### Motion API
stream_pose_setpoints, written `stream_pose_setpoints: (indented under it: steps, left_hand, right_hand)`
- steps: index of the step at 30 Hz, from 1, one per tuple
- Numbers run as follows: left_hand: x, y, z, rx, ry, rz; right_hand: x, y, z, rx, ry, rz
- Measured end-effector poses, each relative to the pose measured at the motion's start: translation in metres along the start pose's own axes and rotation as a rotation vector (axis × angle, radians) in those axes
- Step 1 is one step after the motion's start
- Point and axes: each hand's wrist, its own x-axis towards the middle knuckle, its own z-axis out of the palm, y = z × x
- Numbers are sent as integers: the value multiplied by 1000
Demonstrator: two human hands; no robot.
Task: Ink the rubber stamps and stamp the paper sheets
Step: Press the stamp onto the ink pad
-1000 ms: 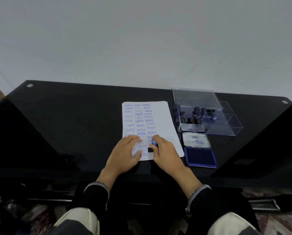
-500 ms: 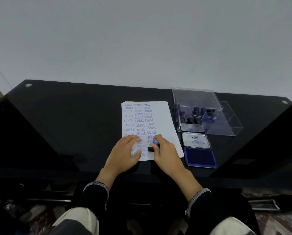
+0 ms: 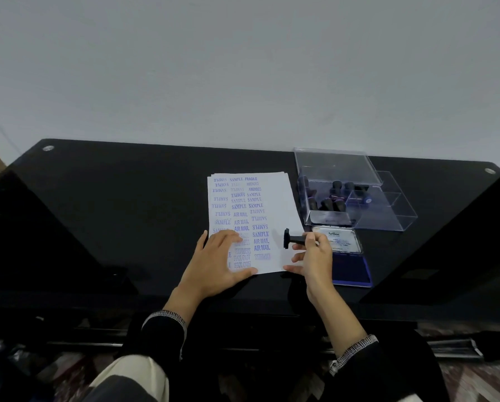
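1. Right hand (image 3: 314,256) first: thumb and forefinger are pinching the handle of the black stamp (image 3: 292,239), the other fingers loosely spread below it. Half a second ago this stamp was pressed down on the paper near the bottom right of the printed columns. Now it's lifted clear and turned on its side, handle toward my hand, flat face pointing left. It hangs over the right edge of the top sheet (image 3: 277,204).

2. Left hand (image 3: 216,262) hasn't budged. Fingers flat and slightly spread, palm pressing the lower left of the sheet so it stays put.

3. What that means: that impression is done. There's a blurry purple mark at the bottom of the right-hand column, where the stamp was sitting. I can't read it from here. My guess is the stamp either goes back for ink or gets swapped.

4. The ink pad (image 3: 351,268) is open just right of my right hand, blue surface facing up, its lid (image 3: 337,240) folded back toward the wall. Short trip, nothing in between.

5. Behind the pad is the clear plastic box (image 3: 356,195) with the rest of the stamps standing in it, lid up at the back.

6. Space check: the left and middle columns are packed, SAMPLE, AIR MAIL, FRAGILE and so on. The right strip of the sheet is bare, so there's room. More sheets are stacked underneath.

7. All of it sits on the glossy black table (image 3: 112,213). It looks slick, so I'd keep the paper pinned.
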Motion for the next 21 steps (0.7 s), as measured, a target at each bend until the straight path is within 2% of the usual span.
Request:
stream_pose_setpoints:
  steps: [5,11,17,21]
  left_hand:
    - [0,0,0,19,0,20]
    - [1,0,2,-8,69,-12]
    - [0,1,1,6,85,5]
    - [-3,3,3,98,142,155]
  right_hand:
    - [-6,-1,2,-139,-6,-49]
    - [-6,1,7,-171,0,-126]
    - [-6,0,2,-75,-65,-133]
    - [-9,-8,-11,23,-86,-174]
